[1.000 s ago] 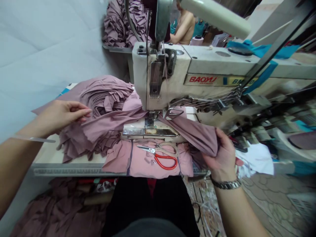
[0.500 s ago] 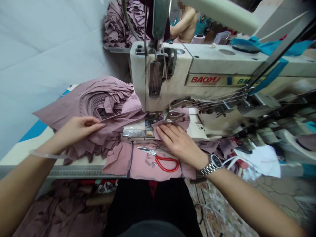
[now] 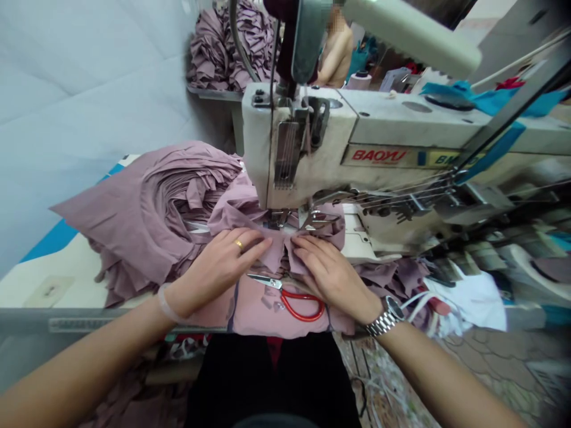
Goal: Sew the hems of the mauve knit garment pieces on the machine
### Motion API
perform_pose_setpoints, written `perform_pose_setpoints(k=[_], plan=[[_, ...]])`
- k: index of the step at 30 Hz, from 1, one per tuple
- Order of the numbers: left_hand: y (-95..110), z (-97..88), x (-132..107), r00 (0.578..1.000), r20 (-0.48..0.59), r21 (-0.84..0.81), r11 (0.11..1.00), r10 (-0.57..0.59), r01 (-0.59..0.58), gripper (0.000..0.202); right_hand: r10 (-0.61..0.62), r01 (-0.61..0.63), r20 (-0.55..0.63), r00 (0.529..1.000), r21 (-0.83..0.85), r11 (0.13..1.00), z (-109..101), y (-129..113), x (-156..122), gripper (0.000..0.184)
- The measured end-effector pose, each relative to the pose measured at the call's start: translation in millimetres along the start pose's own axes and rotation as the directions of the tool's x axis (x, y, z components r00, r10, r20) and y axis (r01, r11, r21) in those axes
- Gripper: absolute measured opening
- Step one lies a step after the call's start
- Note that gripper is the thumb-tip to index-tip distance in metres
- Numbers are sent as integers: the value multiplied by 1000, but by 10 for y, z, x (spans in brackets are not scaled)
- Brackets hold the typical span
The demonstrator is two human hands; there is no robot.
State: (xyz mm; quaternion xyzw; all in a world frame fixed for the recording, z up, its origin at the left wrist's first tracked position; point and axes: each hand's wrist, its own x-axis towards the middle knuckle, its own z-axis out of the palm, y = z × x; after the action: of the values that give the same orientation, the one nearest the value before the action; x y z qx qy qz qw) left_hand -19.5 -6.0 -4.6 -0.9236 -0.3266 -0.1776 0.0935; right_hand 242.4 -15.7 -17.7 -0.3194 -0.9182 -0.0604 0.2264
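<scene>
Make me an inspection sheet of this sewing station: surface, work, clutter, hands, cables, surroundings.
Surface: pale tabletop, blue strip along its far left edge.
Job's things: mauve fabric at the sewing machine; stacked mauve pieces on the left.
Clutter: red-handled scissors on pink cloth; white cloth on the right.
Hands: left hand and right hand on the mauve fabric; grip unclear.
Cables: threads along the machine's front; power cord, nothing seen.
Surroundings: another person and heaped fabric beyond the machine.

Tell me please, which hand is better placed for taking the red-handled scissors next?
Probably the right hand: it lies close to the red handle of the scissors, while the left hand is nearer the blade. Both touch fabric.
</scene>
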Motion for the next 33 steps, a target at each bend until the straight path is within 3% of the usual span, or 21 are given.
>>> perform_pose_setpoints(k=[4,12,16,19,21,23,28,33], plan=[[90,21,-76,996,-89,137,991,14,-1,35,12,-14,-32,999,-57,998,22,7,-47,41],[312,-37,-102,992,-28,231,965,-124,127,46,95,-102,-65,993,-122,987,77,-226,63,43],[269,8,-182,997,-27,160,984,-73,76,46,-52,37,-193,980,-81,996,34,-411,-208,29],[182,47,-295,999,-22,89,996,-27,28,48,37,-37,-1,999,-33,999,68,-465,-473,27],[129,70,-362,1000,-26,48,999,0,1,49,139,-131,124,982,-68,989,114,-464,-572,37],[97,80,-399,999,-39,27,1000,18,-17,49,154,-141,184,971,-82,987,149,-466,-587,40],[118,80,-357,998,-59,35,999,-12,15,49,174,-159,236,956,-80,984,155,-522,-488,29],[157,140,-255,982,-164,17,995,-93,97,45,237,-224,212,948,-83,971,156,-526,-560,43]])
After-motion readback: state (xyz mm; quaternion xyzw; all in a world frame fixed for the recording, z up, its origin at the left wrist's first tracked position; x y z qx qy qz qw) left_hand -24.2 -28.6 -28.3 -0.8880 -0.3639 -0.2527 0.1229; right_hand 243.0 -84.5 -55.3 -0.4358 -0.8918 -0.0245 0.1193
